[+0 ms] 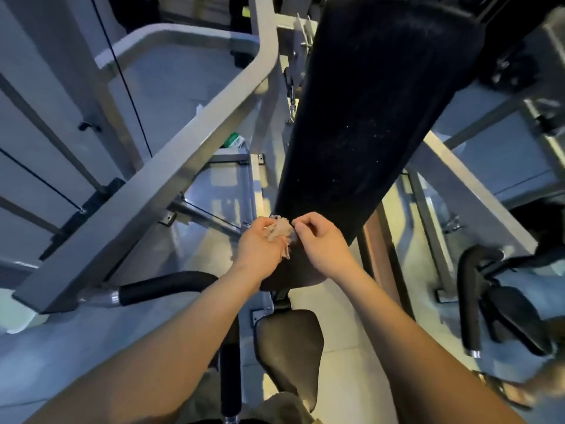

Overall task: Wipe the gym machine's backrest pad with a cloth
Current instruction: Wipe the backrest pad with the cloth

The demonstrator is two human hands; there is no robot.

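1. The backrest pad (367,117) was seen as a long black upholstered slab, broad at the top and tapered toward the bottom. Its smooth surface was flecked with pale specks and faint streaks.
2. The cloth (279,232) was a small crumpled wad of pale pinkish fabric with a ragged lower edge. It was held between the two hands, just in front of the pad's lower left edge.
3. The left hand (260,244) was curled round the cloth, which was gripped against the palm.
4. The right hand (319,240) was held over the pad's lower part. Its fingers were curled, and thumb and forefinger were brought together at the cloth's right edge in what appeared to be a pinch.
5. A seat pad (290,347), black, rounded and dull with dust, was placed below the backrest.
6. The frame was built of grey painted square-section metal, with a heavy slanted beam (146,203) on the left. A thin black cable (128,87) was strung beside it.
7. A curved left handle (162,287) and a curved right handle (469,304) were sleeved in black foam and tipped with bright metal. A straight bar (230,377) was sleeved likewise.
8. Counted: one backrest pad, one seat pad, one cloth, two hands, two curved handles, one straight bar.
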